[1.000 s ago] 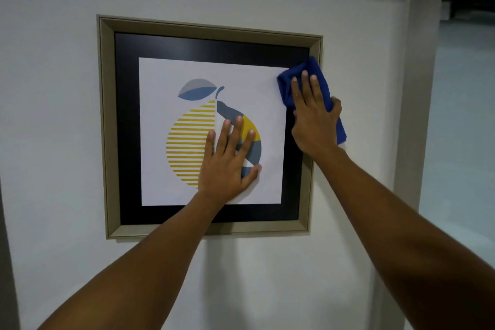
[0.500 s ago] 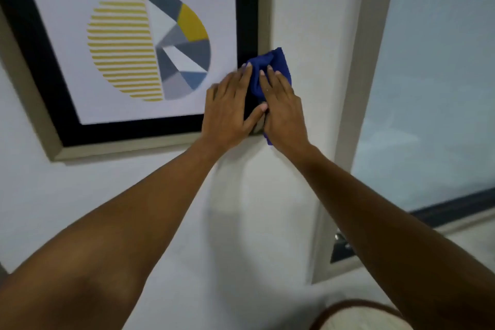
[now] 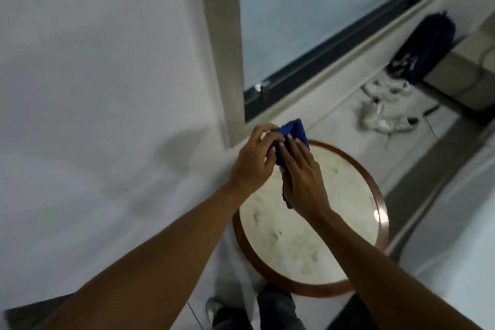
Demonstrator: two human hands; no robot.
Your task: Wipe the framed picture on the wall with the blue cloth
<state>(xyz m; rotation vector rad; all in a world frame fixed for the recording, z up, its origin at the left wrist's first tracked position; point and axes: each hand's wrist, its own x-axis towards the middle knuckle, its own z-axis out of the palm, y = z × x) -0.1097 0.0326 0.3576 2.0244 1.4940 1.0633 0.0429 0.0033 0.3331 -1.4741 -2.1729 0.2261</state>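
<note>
The blue cloth (image 3: 293, 134) is bunched between both hands, held in the air above a round table. My left hand (image 3: 254, 161) grips its left side with curled fingers. My right hand (image 3: 302, 177) lies over its right side, fingers pressed on the fabric. A tail of cloth hangs below my right palm. The framed picture is out of view; only bare white wall (image 3: 93, 75) shows to the left.
A round table (image 3: 380, 195) with a pale top and brown wooden rim stands below my hands. A beige door post (image 3: 222, 43) and glass panel (image 3: 308, 2) are behind. White shoes (image 3: 385, 118) and a dark blue bag (image 3: 428, 48) lie on the floor at right.
The view has swung down from the picture to the floor. Both hands came off the frame's lower right corner and now hold the cloth together over the round table.
</note>
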